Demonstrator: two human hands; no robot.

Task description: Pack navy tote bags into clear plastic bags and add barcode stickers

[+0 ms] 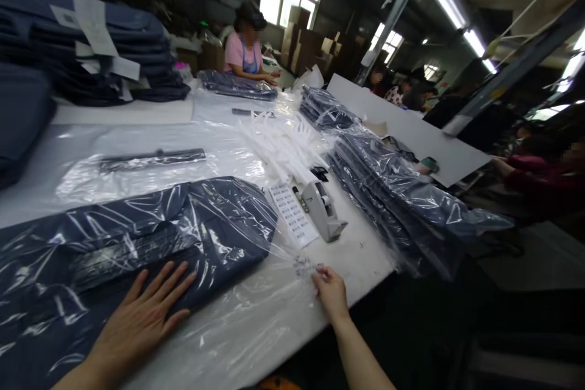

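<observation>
A folded dark navy garment (137, 237) lies inside a clear plastic bag (256, 311) on the white table (361, 256) in front of me. My left hand (141, 317) rests flat on the bagged garment with its fingers spread. My right hand (329, 292) pinches the open end of the bag near the table's front edge, fingers closed on the film. A sheet of barcode labels (292, 214) and a grey tape dispenser (322, 210) sit just beyond the bag's end.
Stacks of bagged navy garments (393, 195) line the right side. Folded unbagged garments with paper tags (91, 55) pile up at the far left. White plastic strips (283, 140) lie mid-table. A person in pink (244, 52) works at the far end; others sit at the right.
</observation>
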